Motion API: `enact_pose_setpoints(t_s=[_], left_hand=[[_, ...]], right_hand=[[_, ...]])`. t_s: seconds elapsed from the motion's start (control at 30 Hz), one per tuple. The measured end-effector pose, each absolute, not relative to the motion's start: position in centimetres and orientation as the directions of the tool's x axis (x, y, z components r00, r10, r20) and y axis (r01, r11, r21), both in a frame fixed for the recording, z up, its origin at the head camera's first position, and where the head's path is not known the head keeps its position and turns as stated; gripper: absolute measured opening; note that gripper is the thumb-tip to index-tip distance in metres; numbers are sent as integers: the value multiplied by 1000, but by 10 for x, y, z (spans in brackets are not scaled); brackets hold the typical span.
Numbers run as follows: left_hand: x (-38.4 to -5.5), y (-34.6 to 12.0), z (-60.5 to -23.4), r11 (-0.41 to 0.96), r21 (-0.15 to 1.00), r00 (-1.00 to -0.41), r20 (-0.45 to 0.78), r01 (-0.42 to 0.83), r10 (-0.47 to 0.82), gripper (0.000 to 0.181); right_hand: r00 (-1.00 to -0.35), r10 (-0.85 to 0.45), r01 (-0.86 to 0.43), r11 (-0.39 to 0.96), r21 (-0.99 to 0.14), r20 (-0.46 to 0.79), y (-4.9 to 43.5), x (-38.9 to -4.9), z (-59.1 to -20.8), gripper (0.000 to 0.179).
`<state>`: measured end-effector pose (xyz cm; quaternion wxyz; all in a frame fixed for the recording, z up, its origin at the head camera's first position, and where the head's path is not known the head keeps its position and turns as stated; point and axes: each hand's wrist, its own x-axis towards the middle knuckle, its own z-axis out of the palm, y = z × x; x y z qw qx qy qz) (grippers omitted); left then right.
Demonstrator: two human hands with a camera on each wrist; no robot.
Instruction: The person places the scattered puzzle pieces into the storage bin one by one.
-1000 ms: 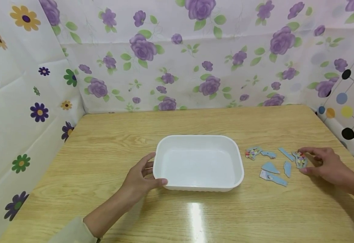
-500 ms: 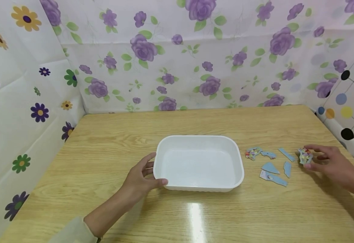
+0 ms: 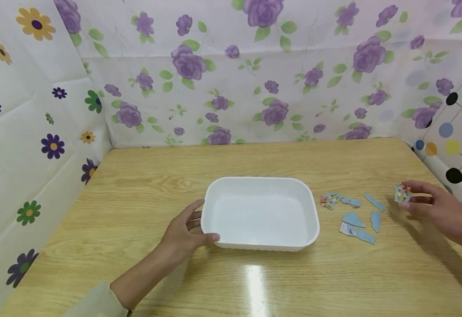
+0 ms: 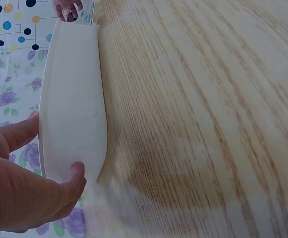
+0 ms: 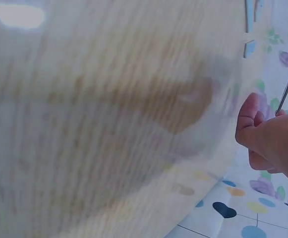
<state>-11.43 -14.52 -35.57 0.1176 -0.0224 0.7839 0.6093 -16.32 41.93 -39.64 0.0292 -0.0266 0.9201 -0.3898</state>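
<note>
My left hand (image 3: 183, 235) holds the left end of a white rectangular plastic basin (image 3: 260, 218), thumb over the near rim and fingers along the side. The left wrist view shows the thumb and fingertips against the basin's wall (image 4: 74, 89). At the right, my right hand (image 3: 438, 204) pinches a flat, irregular piece with a multicoloured print (image 3: 402, 193) between thumb and fingers, raised above the table. In the right wrist view this piece (image 5: 283, 96) shows edge-on as a thin line. Several similar flat pieces, mostly light blue (image 3: 352, 219), lie between the basin and this hand.
The wood-grain table (image 3: 155, 176) has a flowered cloth (image 3: 231, 88) behind it and more patterned sheeting at both sides. A printed piece (image 3: 330, 199) lies close to the basin's right end. Light glares off the table's front.
My right hand has lifted the printed piece off the table, moving it up and slightly right, away from the other pieces. The left hand and basin have stayed put.
</note>
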Motion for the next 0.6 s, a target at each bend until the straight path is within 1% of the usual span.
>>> enact_pose_setpoints(t_s=[0.27,0.43,0.6], left_hand=[[-114,-144,-355,249,952,-971,-211,-178,114,94],[-114,-144,-354,245,952,-970,-215,-182,114,92],[-114,-144,-355,242,951,-969,-222,-191,106,93]], right_hand=[[-995,-75,-8,720,-694,-66,417,-167,-390,70],[-992,-104,-19,696,-718,-75,415,-171,-386,68],[-985,-148,-28,634,-773,-86,415,-173,-382,66]])
